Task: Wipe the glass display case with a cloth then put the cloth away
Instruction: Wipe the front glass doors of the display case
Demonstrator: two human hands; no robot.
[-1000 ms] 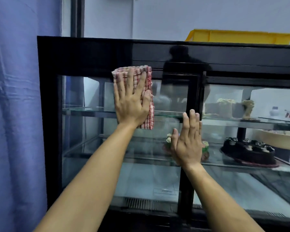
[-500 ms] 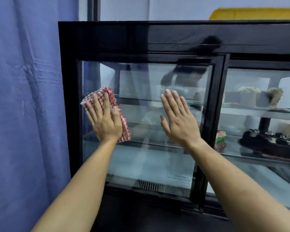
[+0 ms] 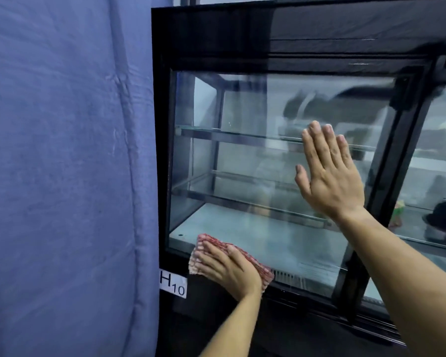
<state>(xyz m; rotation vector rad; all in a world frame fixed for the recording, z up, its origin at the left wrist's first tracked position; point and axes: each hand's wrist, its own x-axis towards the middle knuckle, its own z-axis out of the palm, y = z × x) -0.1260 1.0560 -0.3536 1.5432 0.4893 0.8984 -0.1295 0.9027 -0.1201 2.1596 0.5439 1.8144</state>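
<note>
Cloth (image 3: 252, 266): lay against the case's (image 3: 162, 150) lower left corner, across glass and frame.
Left hand (image 3: 229, 271): flat grip, fingers straight, pressed the cloth.
Right hand (image 3: 330, 176): flat on the glass, fingers straight.

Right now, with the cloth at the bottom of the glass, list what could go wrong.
1. The right hand lies flat and bare on the glass, so it may leave prints on a pane being cleaned.
2. The left hand presses the cloth at the pane's lower left corner, half over the black frame; it could drag frame grime back onto the glass.
3. The H10 label sits just beside the cloth and could get rubbed or peeled.
</note>
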